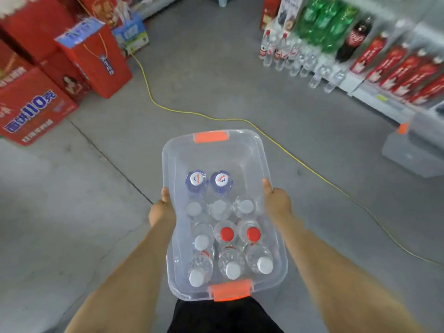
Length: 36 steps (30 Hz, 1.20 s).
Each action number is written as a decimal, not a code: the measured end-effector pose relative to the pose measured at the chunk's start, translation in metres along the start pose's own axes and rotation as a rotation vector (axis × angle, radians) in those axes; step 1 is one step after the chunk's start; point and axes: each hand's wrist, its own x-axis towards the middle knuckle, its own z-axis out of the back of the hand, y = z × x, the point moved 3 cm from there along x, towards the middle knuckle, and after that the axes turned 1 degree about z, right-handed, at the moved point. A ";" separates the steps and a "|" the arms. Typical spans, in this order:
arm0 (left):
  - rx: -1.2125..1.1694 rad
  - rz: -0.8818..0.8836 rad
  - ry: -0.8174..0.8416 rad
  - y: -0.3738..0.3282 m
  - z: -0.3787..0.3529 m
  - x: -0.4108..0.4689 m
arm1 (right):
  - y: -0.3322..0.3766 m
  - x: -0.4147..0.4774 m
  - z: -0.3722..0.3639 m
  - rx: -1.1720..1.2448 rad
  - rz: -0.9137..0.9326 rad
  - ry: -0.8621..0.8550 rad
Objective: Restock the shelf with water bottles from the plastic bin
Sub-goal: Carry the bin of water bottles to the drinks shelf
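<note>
I carry a clear plastic bin [213, 152] with orange latches in front of my waist, above the floor. My left hand [162, 209] grips its left rim and my right hand [276, 200] grips its right rim, thumbs on top. Several water bottles [227, 234] stand upright in the near half of the bin, with white, red and blue-printed caps. The bin's far half holds nothing. The shelf [374, 92] runs along the right side, with clear water bottles [300, 61] standing on its low front edge.
Red cartons [31, 109] and a red gift bag [96, 56] are stacked at the left. A yellow cable [187, 112] snakes across the grey concrete floor. Green soda bottles [329, 22], a cola bottle [355, 39] and red packs fill the shelf. A clear lid [413, 155] lies at right.
</note>
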 end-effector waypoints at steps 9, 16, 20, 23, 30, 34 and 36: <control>0.198 -0.214 0.175 -0.192 -0.047 0.069 | 0.048 0.101 0.059 0.088 -0.213 -0.188; 0.350 -0.355 0.229 -0.321 -0.086 0.107 | 0.076 0.179 0.094 0.165 -0.312 -0.258; 0.374 -0.408 0.255 -0.389 -0.120 0.128 | 0.087 0.237 0.111 0.224 -0.360 -0.305; 0.370 -0.427 0.271 -0.438 -0.156 0.148 | 0.089 0.287 0.124 0.222 -0.404 -0.295; 0.460 -0.413 0.262 -0.554 -0.249 0.188 | 0.090 0.426 0.167 0.223 -0.411 -0.218; 0.444 -0.409 0.278 -0.615 -0.306 0.208 | 0.088 0.504 0.191 0.232 -0.428 -0.231; 0.436 -0.405 0.290 -0.641 -0.333 0.218 | 0.084 0.542 0.201 0.239 -0.437 -0.232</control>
